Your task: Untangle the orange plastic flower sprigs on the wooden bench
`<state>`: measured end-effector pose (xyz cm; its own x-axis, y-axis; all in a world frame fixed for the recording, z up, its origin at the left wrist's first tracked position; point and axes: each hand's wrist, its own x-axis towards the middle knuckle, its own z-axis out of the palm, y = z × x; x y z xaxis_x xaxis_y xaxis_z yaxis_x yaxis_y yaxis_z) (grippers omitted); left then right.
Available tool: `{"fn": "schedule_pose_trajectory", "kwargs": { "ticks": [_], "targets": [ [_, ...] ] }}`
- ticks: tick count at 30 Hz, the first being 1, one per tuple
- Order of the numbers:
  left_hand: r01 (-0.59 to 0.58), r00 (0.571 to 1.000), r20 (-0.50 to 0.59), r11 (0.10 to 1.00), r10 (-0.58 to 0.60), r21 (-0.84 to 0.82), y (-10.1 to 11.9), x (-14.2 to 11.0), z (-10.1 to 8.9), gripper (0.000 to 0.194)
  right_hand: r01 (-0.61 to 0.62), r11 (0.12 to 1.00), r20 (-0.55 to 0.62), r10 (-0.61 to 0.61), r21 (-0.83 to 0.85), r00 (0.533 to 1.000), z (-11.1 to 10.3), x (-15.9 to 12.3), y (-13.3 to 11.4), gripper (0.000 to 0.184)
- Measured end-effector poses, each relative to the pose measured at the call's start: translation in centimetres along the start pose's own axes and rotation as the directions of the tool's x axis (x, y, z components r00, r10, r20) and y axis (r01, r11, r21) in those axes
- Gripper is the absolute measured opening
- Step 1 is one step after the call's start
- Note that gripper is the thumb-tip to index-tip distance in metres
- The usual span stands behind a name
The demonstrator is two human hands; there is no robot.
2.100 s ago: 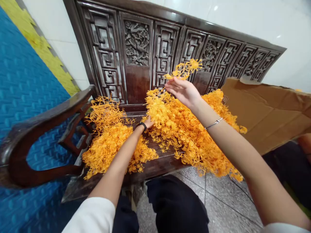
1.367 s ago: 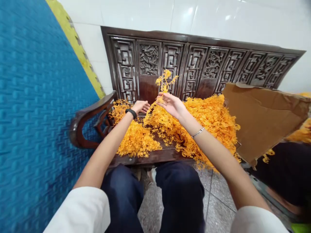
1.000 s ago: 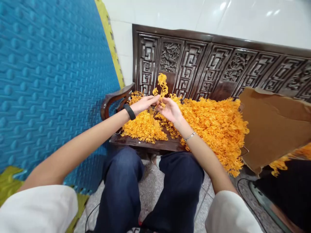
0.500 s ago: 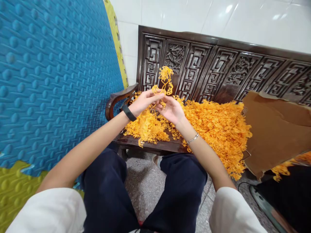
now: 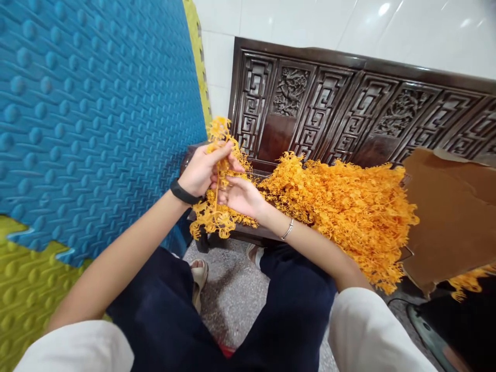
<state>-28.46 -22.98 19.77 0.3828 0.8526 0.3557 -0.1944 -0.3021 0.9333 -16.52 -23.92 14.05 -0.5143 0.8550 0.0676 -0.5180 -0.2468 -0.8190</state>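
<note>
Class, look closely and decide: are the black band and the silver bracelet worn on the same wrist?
No: the black band sits behind the left hand, and the silver bracelet behind the right hand.

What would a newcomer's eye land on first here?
Probably the big bright-orange pile of frilly pieces, right of centre on the dark carved bench. Next, the orange sprig left of centre, gripped in the left hand, with the right hand close by its stem. Then the blue studded mat filling the picture's upper left.
</note>
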Motion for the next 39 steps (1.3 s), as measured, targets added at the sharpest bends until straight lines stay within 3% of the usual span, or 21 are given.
{"fn": "schedule_pose_trajectory", "kwargs": {
  "ticks": [5,8,11,14,16,20,24,27,31,39],
  "targets": [
    [-0.059,0.997,-0.045,0.997,0.061,0.042,2.2,-1.1,-1.9,0.027,0.02,0.998,0.019,-0.019,-0.058,1.0,0.0,0.0,2.2,0.024],
    [0.033,0.999,-0.013,0.988,-0.032,0.148,1.9,-1.2,-2.7,0.024,-0.002,0.998,0.013,0.003,-0.064,1.0,-0.9,-0.5,3.1,0.031],
    [0.203,0.979,-0.037,0.959,-0.2,0.196,-0.2,-0.9,-3.0,0.021,-0.063,0.996,-0.061,0.058,-0.07,0.996,-2.5,-0.8,3.5,0.03],
    [0.376,0.922,-0.024,0.882,-0.386,0.283,-3.5,-0.5,-3.0,0.019,-0.099,0.991,-0.184,0.08,-0.092,0.98,-4.2,-0.5,3.4,0.02],
    [0.412,0.902,0.016,0.871,-0.432,0.268,-5.6,-0.2,-3.1,0.022,-0.078,0.992,-0.26,0.049,-0.101,0.964,-5.2,-0.1,2.9,0.012],
    [0.393,0.911,0.063,0.906,-0.407,0.158,-8.7,0.1,-3.4,0.031,-0.02,0.985,-0.344,-0.042,-0.174,0.938,-6.6,0.5,1.1,0.022],
    [0.345,0.931,0.07,0.926,-0.358,0.154,-10.0,0.6,-3.8,0.039,0.027,0.895,-0.387,-0.22,-0.445,0.895,-7.0,0.8,-0.8,0.034],
    [0.336,0.927,0.114,0.927,-0.357,0.169,-10.3,0.9,-4.0,0.04,0.086,0.78,-0.268,-0.314,-0.62,0.911,-7.1,1.1,-1.6,0.045],
    [0.35,0.919,0.117,0.914,-0.378,0.203,-10.4,1.0,-3.9,0.03,0.151,0.644,-0.126,-0.363,-0.75,0.923,-7.5,1.7,-1.7,0.03],
    [0.289,0.957,-0.052,0.934,-0.285,0.21,-11.1,1.2,-3.8,0.026,0.215,0.68,-0.191,-0.469,-0.701,0.862,-8.1,2.3,-0.7,0.027]
  ]
}}
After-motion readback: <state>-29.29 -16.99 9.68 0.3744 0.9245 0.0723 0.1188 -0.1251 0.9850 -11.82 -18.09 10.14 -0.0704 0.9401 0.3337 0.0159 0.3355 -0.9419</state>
